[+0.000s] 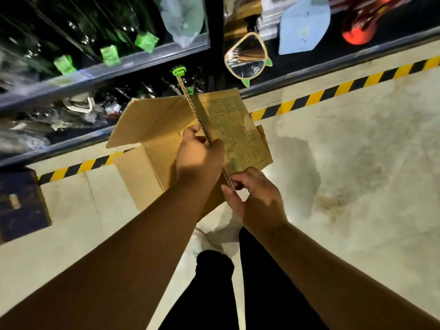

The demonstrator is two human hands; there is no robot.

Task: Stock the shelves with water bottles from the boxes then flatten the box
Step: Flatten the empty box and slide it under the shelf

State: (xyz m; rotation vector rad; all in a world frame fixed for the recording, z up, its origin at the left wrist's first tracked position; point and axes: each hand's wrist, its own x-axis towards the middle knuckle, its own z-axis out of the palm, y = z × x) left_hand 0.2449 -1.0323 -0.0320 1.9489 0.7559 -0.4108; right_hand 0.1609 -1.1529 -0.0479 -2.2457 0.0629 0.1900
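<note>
Head view. Item: cardboard box (152, 129), empty, held up above the floor (357, 163), just before the shelves (95, 75) of bottles (71, 32). Left hand (200, 153) grips the printed panel's edge mid-length; right hand (252, 194) pinches that edge's near end, probably steadying it for folding flat. Long axis: this edge, running away toward the shelves. Open mouth faces left.

One box (152, 125), two hands (200, 156) (254, 194), one mirror (247, 55)

shelf bottles (71, 39) blurred, dark box (21, 206) cropped
</note>
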